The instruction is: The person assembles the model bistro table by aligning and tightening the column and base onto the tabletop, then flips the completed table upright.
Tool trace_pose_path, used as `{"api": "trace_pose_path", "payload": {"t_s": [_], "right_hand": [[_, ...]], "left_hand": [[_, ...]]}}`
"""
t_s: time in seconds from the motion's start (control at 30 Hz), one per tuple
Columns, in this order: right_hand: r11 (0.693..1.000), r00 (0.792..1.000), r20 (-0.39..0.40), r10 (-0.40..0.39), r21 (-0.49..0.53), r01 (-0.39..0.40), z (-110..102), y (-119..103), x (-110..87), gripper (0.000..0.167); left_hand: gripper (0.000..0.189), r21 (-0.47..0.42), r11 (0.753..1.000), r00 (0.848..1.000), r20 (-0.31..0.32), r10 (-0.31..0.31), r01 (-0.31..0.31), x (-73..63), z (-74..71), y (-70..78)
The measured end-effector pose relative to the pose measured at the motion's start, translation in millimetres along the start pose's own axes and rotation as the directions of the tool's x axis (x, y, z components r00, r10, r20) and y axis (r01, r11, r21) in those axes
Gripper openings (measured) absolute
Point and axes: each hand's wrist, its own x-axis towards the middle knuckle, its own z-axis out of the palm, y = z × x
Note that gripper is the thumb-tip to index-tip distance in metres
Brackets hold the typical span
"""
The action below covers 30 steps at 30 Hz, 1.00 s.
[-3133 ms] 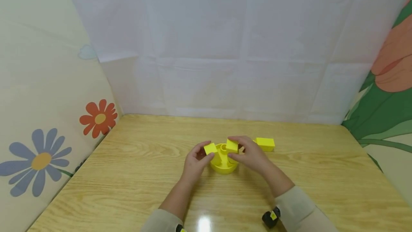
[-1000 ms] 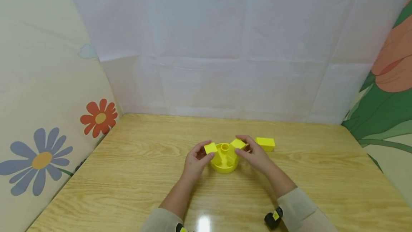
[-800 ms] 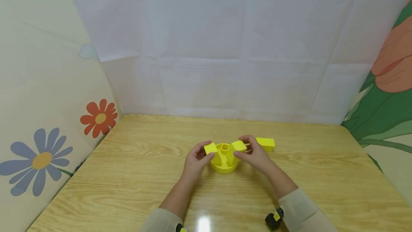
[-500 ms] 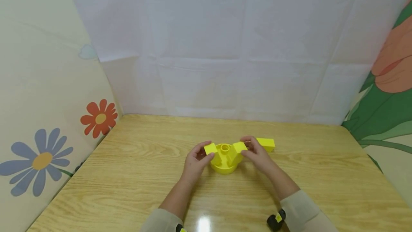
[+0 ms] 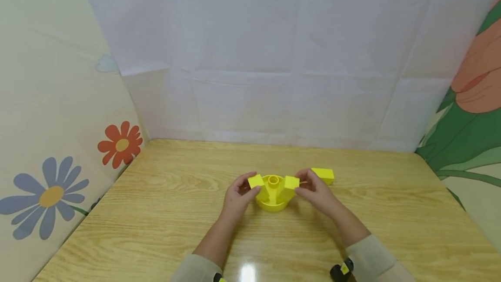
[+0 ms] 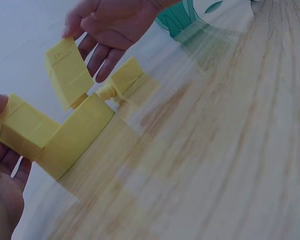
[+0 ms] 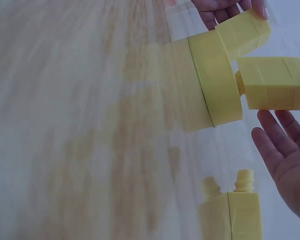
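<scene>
A round yellow plastic base (image 5: 272, 206) with a raised rim and a small central ring rests on the wooden table. Two yellow rectangular blocks rise from it, leaning outward. My left hand (image 5: 236, 196) pinches the left block (image 5: 256, 181) between thumb and fingers. Beside the right block (image 5: 290, 183) is my right hand (image 5: 320, 195), its fingers loosely extended and thumb tip at the block's edge. In the right wrist view a short neck (image 7: 240, 83) shows between that right block and the base. Its fingers (image 7: 275, 137) lie along the block's side there.
A third yellow block (image 5: 323, 175) lies on the table just behind my right hand; its ridged stem (image 7: 244, 181) shows in the right wrist view. The wooden tabletop (image 5: 164, 212) ends at a white backdrop (image 5: 250, 77), with flower-printed sheets on both sides.
My right hand has moved right, away from the base's middle, and its grip has loosened. The right block has turned and now leans outward to the right. My left hand has stayed in place.
</scene>
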Motion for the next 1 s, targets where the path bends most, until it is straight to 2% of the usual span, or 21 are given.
{"api": "trace_pose_path", "payload": {"t_s": [0.1,0.23,0.47,0.87,0.9,1.0], "right_hand": [[1.0,1.0,0.006,-0.023,-0.004,0.023,-1.7,-0.8,-2.0,0.032],[0.999,1.0,0.021,0.004,-0.044,-0.003,-3.1,-1.3,-3.5,0.035],[0.991,0.998,0.062,0.033,-0.133,-0.024,0.9,-2.6,-4.5,0.049],[0.986,0.995,-0.019,0.097,-0.134,-0.098,13.1,-4.9,1.0,0.044],[0.987,0.995,-0.013,0.094,-0.131,-0.095,12.8,-5.2,0.5,0.044],[0.995,0.999,0.036,0.019,-0.1,-0.015,9.0,-5.3,-1.9,0.036]], "left_hand": [[0.042,0.005,1.0,1.0,0.001,-0.002,0.002,-0.3,-0.1,0.7],[0.041,0.011,1.0,1.0,0.002,-0.003,0.003,-1.0,-0.1,1.7],[0.042,0.016,1.0,1.0,0.004,-0.003,0.003,-1.4,0.0,2.6],[0.041,0.002,1.0,1.0,0.0,0.006,-0.006,-0.5,0.3,0.9],[0.042,-0.001,1.0,1.0,0.0,0.008,-0.008,-0.5,0.3,0.9],[0.042,-0.014,1.0,1.0,-0.001,0.004,-0.004,0.2,-0.3,-0.1]]}}
